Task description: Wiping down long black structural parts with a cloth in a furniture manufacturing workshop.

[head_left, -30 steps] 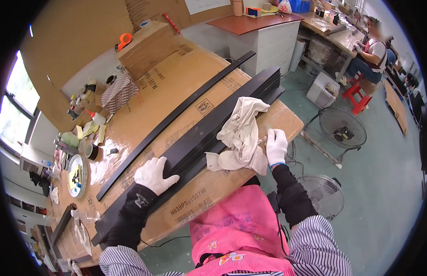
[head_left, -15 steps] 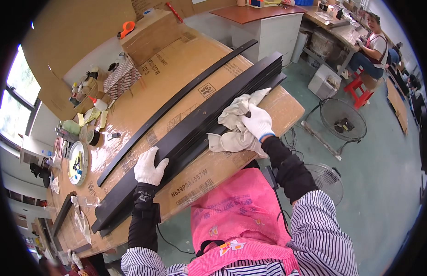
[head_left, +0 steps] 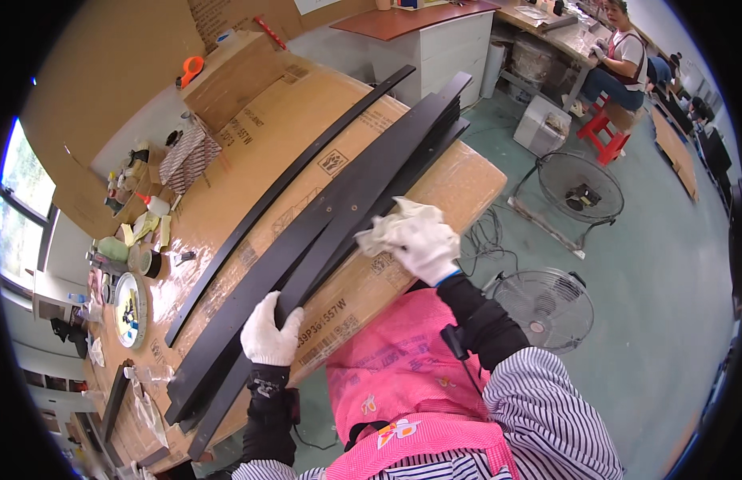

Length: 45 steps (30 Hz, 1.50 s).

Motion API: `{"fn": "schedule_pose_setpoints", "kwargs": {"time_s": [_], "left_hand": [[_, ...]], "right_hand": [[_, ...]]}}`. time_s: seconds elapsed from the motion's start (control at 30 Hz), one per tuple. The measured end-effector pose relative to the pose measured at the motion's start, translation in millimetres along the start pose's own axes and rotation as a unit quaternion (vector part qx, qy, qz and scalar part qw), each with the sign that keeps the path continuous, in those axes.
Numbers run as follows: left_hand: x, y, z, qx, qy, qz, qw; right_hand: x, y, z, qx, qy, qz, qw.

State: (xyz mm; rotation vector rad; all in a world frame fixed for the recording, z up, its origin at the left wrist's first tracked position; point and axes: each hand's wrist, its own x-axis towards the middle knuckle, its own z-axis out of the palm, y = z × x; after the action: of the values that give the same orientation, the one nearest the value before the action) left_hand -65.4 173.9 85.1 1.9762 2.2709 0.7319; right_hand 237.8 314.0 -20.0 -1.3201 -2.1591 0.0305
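Observation:
My left hand [head_left: 271, 332], in a white knit glove, grips the lower part of a long flat black strip [head_left: 387, 172] by its edges. This strip lies askew across a stack of similar black strips [head_left: 219, 352]. My right hand [head_left: 428, 248], also gloved, clutches a bunched cream cloth [head_left: 387, 228] beside the stack's near edge. Whether the cloth touches the strip I cannot tell. A separate, slightly bowed black strip [head_left: 241, 234] lies farther off on the cardboard-covered table [head_left: 459, 180].
A round white tray [head_left: 131, 308], a roll of tape [head_left: 151, 264] and a glue bottle [head_left: 155, 206] stand at the left. Cardboard boxing [head_left: 239, 76] sits at the back. Right of the table are two floor fans [head_left: 579, 192], cables, and a seated person [head_left: 623, 60].
The top strip has swung out of line with the stack, its lower end now toward me. My right hand has drawn the cloth off the stack toward me and gathered it up.

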Motion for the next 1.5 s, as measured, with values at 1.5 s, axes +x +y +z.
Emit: {"fn": "schedule_pose_setpoints", "kwargs": {"time_s": [1.5], "left_hand": [[-63, -43, 76, 0.101, -0.095, 0.151, 0.979]], "right_hand": [[10, 361, -95, 0.195, 0.431, 0.469, 0.746]]}}
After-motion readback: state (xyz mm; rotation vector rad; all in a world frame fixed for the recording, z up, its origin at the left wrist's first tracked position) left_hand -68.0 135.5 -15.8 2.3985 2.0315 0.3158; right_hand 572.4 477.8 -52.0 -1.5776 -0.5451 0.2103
